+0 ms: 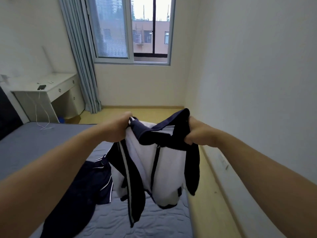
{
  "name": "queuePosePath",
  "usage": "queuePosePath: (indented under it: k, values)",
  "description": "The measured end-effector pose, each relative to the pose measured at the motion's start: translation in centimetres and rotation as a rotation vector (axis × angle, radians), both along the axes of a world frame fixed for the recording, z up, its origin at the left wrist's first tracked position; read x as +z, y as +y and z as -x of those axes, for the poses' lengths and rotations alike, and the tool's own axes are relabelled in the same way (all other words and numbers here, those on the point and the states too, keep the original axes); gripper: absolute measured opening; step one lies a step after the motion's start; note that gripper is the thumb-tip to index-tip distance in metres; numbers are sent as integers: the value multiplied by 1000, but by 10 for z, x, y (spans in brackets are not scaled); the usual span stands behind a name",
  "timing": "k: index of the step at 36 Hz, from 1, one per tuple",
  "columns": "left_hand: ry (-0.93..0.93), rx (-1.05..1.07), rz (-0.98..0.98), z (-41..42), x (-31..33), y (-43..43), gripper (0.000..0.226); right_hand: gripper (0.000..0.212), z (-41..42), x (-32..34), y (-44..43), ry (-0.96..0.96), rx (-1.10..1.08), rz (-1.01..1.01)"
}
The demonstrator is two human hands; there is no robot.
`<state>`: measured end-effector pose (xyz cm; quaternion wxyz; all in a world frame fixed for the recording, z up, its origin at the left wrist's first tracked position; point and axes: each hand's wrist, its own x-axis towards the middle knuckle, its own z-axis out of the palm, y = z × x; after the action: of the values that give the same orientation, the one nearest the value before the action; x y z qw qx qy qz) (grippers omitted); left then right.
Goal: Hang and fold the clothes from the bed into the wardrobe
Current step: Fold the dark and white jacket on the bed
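On my feed, all I get of the wearer is two arms. The left forearm [60, 162] and the right forearm [257, 160] are bare along their whole visible length, right to the frame's edge. The left hand [118, 129] and the right hand [199, 133] are bare too, and the wide lens swells both arms near the camera.

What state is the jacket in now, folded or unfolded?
Unfolded. The left grip and right grip hold the jacket up by its top; body and sleeves hang loose over the bed.
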<state>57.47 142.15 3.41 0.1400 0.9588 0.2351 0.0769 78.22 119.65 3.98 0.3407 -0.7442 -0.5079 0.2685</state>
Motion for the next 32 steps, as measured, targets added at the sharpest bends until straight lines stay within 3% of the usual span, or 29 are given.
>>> queuePosePath:
  k: [4, 10, 12, 13, 15, 17, 19, 21, 24, 26, 27, 29, 32]
  values:
    - [70, 69, -119, 8, 0, 8, 14, 78, -13, -1, 0, -369, -34, 82]
    - [-8, 202, -47, 9, -4, 15, 28, 41, -27, -6, -1, -574, -218, -91]
    - [-12, 250, -35, 6, -4, 14, 29, 19, -26, -6, -2, -708, -296, -82]
    - [-17, 272, -10, 5, -3, 13, 30, 9, -25, -6, -3, -764, -339, -57]
    - [-48, 333, 119, 2, -4, 10, 32, 19, -24, -7, -5, -859, -437, 31]
    - [-158, 415, 368, -2, -8, 8, 34, 16, -24, -9, -8, -895, -515, 112]
    - [-310, 497, 665, -7, -11, 5, 36, 9, -28, -12, -8, -817, -499, 154]
    - [-453, 560, 877, -14, -13, 2, 33, 9, -28, -17, -4, -543, -478, 91]
    - [-662, 601, 1069, -24, -15, 1, 28, 6, -20, -24, 5, 304, -641, -205]
    - [-746, 590, 1083, -28, -20, 1, 30, 7, -18, -31, 9, 638, -701, -336]
    - [-769, 573, 1057, -29, -25, 3, 30, 7, -19, -34, 9, 657, -699, -358]
    - [-780, 520, 948, -29, -33, 6, 27, 11, -19, -39, 9, 506, -665, -341]
    - [-663, 397, 456, -22, -43, 17, 21, 7, -25, -46, 9, 125, -603, -268]
